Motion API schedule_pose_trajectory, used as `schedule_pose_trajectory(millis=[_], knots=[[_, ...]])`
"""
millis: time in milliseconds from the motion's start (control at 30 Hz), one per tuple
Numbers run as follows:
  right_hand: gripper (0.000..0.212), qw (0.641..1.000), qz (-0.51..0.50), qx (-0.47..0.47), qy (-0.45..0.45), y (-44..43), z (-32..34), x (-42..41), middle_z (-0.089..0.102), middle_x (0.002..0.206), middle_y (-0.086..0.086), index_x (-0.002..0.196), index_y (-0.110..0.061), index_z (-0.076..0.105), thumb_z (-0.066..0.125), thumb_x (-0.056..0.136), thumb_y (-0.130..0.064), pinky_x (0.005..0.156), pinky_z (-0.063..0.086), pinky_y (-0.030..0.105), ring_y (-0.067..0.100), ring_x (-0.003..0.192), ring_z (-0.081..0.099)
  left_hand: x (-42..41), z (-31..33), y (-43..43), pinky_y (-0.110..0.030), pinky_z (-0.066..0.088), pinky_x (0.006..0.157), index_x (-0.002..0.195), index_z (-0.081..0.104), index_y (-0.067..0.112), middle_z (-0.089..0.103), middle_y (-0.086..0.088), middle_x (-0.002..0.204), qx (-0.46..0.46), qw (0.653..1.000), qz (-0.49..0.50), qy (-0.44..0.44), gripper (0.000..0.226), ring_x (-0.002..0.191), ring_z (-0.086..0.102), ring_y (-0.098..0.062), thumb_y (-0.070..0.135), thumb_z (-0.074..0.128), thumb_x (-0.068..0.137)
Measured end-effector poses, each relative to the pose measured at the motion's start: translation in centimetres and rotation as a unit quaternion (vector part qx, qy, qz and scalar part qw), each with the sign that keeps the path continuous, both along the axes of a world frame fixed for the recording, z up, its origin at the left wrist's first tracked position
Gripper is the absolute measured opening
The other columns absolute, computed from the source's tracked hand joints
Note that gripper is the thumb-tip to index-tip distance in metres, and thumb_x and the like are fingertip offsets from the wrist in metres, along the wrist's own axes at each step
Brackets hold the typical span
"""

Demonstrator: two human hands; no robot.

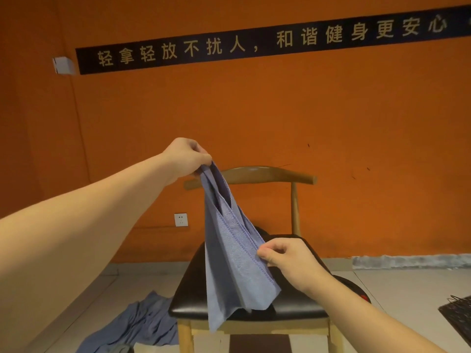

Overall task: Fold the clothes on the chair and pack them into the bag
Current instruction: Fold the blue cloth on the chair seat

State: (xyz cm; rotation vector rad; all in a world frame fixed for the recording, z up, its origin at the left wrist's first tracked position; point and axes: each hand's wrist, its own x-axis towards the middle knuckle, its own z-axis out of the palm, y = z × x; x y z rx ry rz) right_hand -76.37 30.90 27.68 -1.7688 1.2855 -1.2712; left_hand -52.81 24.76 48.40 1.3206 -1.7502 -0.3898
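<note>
L hand pinches top of blue towel above chair; R hand fingers pinch its side edge over seat.

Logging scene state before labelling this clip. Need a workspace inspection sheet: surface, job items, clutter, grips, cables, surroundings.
Surface: chair, black padded seat, wooden back, on a tiled floor.
Job's things: blue cloth held up over the seat; dark garment on the seat behind it; black bag at the right edge, mostly out of frame.
Clutter: blue-grey garment crumpled on the floor left of the chair.
Grips: left hand grips the cloth's top; right hand pinches a lower edge.
Cables: thin line down the wall below a white box; cannot tell if cable.
Surroundings: orange wall, black banner with lettering, wall socket.
</note>
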Motion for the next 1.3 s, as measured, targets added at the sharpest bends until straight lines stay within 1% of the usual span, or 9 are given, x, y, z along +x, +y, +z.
schedule_pose_trajectory(millis=[167,300,500,633,767,900,1067,1200,1300], knots=[[0.017,0.998,0.046,0.013,-0.047,0.2,0.9,-1.4,0.077,0.085,0.005,0.082,-0.012,0.080,0.070,0.096,-0.015,0.076,0.059,0.027,0.012,0.076,0.068,1.8,0.2,0.2,-0.027,0.060,0.063,0.091,0.064,0.008,0.070,-0.011,0.096,-0.007,1.000,-0.001,-0.025,0.007,0.080,0.067,-0.020,0.011,0.071,0.092],[0.018,0.999,0.049,-0.002,0.003,0.5,2.2,-2.6,0.076,0.084,0.003,0.083,-0.011,0.079,0.068,0.097,-0.015,0.078,0.058,0.026,0.010,0.077,0.068,2.9,0.5,0.5,-0.026,0.059,0.062,0.093,0.066,0.007,0.069,-0.009,0.096,-0.007,0.998,-0.007,-0.056,0.008,0.086,0.069,-0.022,0.013,0.071,0.093],[0.011,0.966,-0.053,-0.062,0.245,-0.7,6.1,-4.7,0.072,0.086,-0.008,0.084,-0.029,0.073,0.071,0.094,-0.031,0.081,0.059,0.029,0.008,0.083,0.067,4.8,0.9,0.4,-0.026,0.057,0.061,0.094,0.069,0.010,0.071,-0.008,0.095,-0.001,0.992,-0.003,-0.128,0.008,0.087,0.069,-0.021,0.016,0.074,0.092],[0.010,0.926,-0.113,-0.115,0.341,-1.6,9.9,-5.6,0.065,0.087,-0.012,0.081,-0.031,0.071,0.070,0.090,-0.034,0.075,0.060,0.033,0.009,0.083,0.063,6.2,0.9,0.1,-0.035,0.062,0.075,0.092,0.073,0.012,0.073,-0.005,0.093,0.007,0.986,0.006,-0.167,0.010,0.087,0.071,-0.021,0.020,0.078,0.089],[0.009,0.916,-0.131,-0.120,0.360,-2.1,13.2,-6.3,0.068,0.083,-0.009,0.081,-0.026,0.070,0.066,0.089,-0.027,0.066,0.059,0.035,0.012,0.079,0.065,7.0,0.4,-0.1,-0.038,0.061,0.079,0.091,0.074,0.018,0.074,-0.003,0.092,-0.006,0.983,0.003,-0.185,0.009,0.087,0.070,-0.020,0.024,0.079,0.088],[0.005,0.906,-0.136,-0.128,0.380,-2.8,15.0,-7.0,0.068,0.090,-0.010,0.089,-0.024,0.069,0.066,0.093,-0.023,0.061,0.047,0.018,0.005,0.083,0.062,7.4,-0.2,-0.5,-0.034,0.061,0.076,0.092,0.072,0.021,0.072,0.000,0.095,-0.025,0.981,-0.003,-0.194,0.006,0.087,0.068,-0.018,0.023,0.078,0.089],[0.008,0.902,-0.145,-0.137,0.383,-3.6,15.9,-8.1,0.065,0.102,-0.010,0.102,-0.026,0.067,0.061,0.099,-0.022,0.075,0.054,0.030,0.011,0.093,0.062,7.6,-1.3,-2.2,-0.037,0.064,0.075,0.094,0.070,0.020,0.070,-0.003,0.098,-0.026,0.982,-0.014,-0.187,0.008,0.086,0.070,-0.021,0.017,0.076,0.090],[0.025,0.900,-0.160,-0.126,0.386,-5.0,15.9,-8.4,0.065,0.119,-0.004,0.129,-0.024,0.063,0.056,0.105,-0.022,0.079,0.048,0.027,0.018,0.102,0.062,7.5,-1.9,-3.8,-0.035,0.064,0.071,0.107,0.063,0.018,0.064,0.000,0.105,-0.030,0.984,-0.021,-0.173,0.021,0.087,0.070,-0.020,0.015,0.076,0.090],[0.023,0.889,-0.179,-0.122,0.403,-6.4,16.0,-8.6,0.068,0.115,0.000,0.118,-0.017,0.072,0.053,0.106,-0.021,0.080,0.047,0.030,0.017,0.094,0.060,7.1,-2.2,-4.8,-0.027,0.061,0.066,0.113,0.068,0.021,0.068,0.004,0.100,-0.024,0.977,-0.012,-0.210,0.022,0.082,0.070,-0.017,0.020,0.075,0.092]])
